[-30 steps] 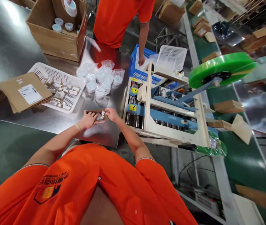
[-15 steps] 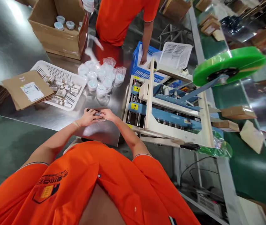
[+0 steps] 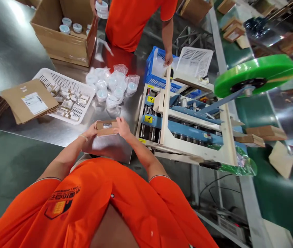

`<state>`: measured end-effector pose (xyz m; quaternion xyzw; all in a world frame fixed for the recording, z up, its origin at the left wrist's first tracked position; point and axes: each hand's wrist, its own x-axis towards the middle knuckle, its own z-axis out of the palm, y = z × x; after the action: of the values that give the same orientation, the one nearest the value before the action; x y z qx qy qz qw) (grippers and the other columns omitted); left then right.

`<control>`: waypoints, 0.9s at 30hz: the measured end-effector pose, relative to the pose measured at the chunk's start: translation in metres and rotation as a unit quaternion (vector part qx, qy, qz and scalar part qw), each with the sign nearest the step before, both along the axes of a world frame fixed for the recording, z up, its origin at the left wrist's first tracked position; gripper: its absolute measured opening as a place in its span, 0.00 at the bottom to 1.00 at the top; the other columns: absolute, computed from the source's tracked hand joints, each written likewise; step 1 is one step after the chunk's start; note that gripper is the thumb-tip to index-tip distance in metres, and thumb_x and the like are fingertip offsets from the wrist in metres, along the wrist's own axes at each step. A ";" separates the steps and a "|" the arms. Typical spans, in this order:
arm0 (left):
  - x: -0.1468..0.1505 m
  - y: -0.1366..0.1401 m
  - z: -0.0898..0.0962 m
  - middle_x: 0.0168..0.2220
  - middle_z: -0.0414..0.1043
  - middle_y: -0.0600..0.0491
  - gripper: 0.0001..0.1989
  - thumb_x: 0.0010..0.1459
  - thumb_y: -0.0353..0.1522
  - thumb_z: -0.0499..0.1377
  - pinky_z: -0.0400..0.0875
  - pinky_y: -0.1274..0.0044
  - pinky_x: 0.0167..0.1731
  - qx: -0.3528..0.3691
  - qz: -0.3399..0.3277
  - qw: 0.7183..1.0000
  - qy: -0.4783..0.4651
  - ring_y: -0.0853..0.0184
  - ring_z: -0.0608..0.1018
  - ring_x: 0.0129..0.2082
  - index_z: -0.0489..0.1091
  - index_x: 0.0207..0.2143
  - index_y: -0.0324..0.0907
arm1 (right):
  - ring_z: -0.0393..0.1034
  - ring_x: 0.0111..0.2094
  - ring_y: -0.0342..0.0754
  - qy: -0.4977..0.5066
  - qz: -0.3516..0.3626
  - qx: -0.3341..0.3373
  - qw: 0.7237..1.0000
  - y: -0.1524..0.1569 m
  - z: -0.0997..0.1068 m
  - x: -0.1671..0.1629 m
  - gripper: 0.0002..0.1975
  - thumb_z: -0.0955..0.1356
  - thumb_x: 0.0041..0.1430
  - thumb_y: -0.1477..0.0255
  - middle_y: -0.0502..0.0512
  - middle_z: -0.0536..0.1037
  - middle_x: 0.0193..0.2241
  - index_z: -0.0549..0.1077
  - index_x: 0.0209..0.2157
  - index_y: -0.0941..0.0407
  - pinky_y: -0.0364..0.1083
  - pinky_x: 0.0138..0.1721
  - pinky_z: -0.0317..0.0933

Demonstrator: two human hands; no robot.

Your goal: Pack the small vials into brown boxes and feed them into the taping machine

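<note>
A small brown cardboard box [image 3: 106,132] is held between both hands above the metal table, near its front edge. My left hand [image 3: 92,130] grips the box's left end. My right hand [image 3: 123,127] has its fingers on the right end, at a flap. The box's middle gapes between its end flaps, and something shiny and clear shows inside, too small to name. Beyond the box lie several white round tubs in clear plastic bags [image 3: 112,82]. To the left is a white perforated basket [image 3: 89,90] with several small white bottles [image 3: 67,103].
Flat cardboard mailers [image 3: 27,100] with a label overlap the basket's left side. A large carton [image 3: 58,44] with tubs stands behind. A taping machine [image 3: 187,125] with a green tape roll [image 3: 254,74] borders the right. Across the table, a co-worker [image 3: 136,20] holds stacked tubs.
My hands have spread apart, and the box between them now shows more plainly. The co-worker's hand near the blue crate has moved up and right; the stacked tubs show more fully.
</note>
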<state>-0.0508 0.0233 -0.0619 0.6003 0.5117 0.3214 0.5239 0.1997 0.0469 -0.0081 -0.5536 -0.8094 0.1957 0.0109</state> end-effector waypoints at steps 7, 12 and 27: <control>-0.012 -0.019 0.024 0.71 0.68 0.29 0.42 0.66 0.52 0.63 0.60 0.43 0.71 0.057 -0.031 0.973 0.221 0.35 0.64 0.75 0.67 0.71 0.34 | 0.58 0.76 0.64 -0.002 0.112 0.028 0.993 -0.018 -0.023 0.016 0.25 0.70 0.74 0.71 0.66 0.69 0.73 0.74 0.69 0.54 0.60 0.69 0.61; 0.042 -0.027 0.032 0.72 0.60 0.22 0.54 0.63 0.48 0.68 0.65 0.51 0.69 0.075 -0.105 0.860 0.494 0.34 0.66 0.72 0.51 0.79 0.27 | 0.64 0.71 0.63 0.030 -0.098 0.061 0.993 -0.039 -0.072 0.041 0.25 0.69 0.76 0.66 0.72 0.70 0.71 0.72 0.70 0.57 0.59 0.66 0.62; 0.306 0.231 0.029 0.77 0.43 0.16 0.54 0.59 0.35 0.76 0.68 0.45 0.65 0.072 -0.149 0.928 0.334 0.28 0.67 0.70 0.51 0.78 0.31 | 0.74 0.52 0.63 -0.018 -0.299 0.035 0.953 -0.084 -0.165 0.074 0.22 0.71 0.74 0.61 0.70 0.79 0.50 0.78 0.61 0.59 0.60 0.55 0.69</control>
<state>0.2549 0.2546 -0.0326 0.7783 0.5373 0.0572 0.3198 0.2733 -0.0373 -0.1727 -0.7730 -0.6131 0.1451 0.0741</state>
